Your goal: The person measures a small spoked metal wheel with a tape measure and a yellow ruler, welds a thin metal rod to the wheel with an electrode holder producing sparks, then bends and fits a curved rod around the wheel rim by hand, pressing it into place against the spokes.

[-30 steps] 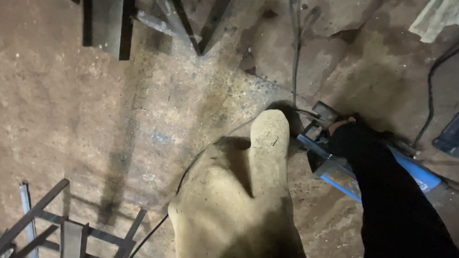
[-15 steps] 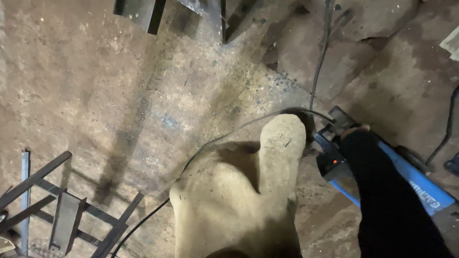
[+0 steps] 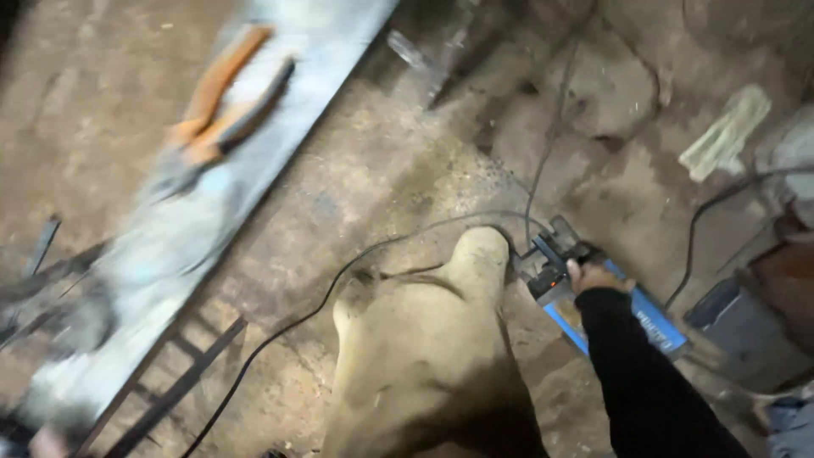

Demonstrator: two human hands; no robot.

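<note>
My right hand [image 3: 593, 276], in a black sleeve, rests with curled fingers on the front end of a blue box-shaped machine [image 3: 644, 318] lying on the dirt floor. A small red light shows beside the fingers. My knee in tan trousers [image 3: 432, 356] fills the lower middle. A long pale metal strip [image 3: 195, 220], heavily blurred, runs from the top middle to the lower left. Orange-handled pliers [image 3: 225, 97] lie on it. A pinkish patch [image 3: 38, 441] at the strip's lower end may be my left hand; it is too blurred to tell.
A thin black cable [image 3: 314, 309] loops from the machine across the floor past my knee. A dark metal frame [image 3: 178, 386] lies under the strip. At the right stand a grey box [image 3: 746, 335] and another cable [image 3: 721, 199]; a pale rag [image 3: 725, 131] lies further back.
The pale strip with the orange pliers has swept into view on the left, blurred by motion. The view has shifted. My right hand has stayed at the blue machine's front.
</note>
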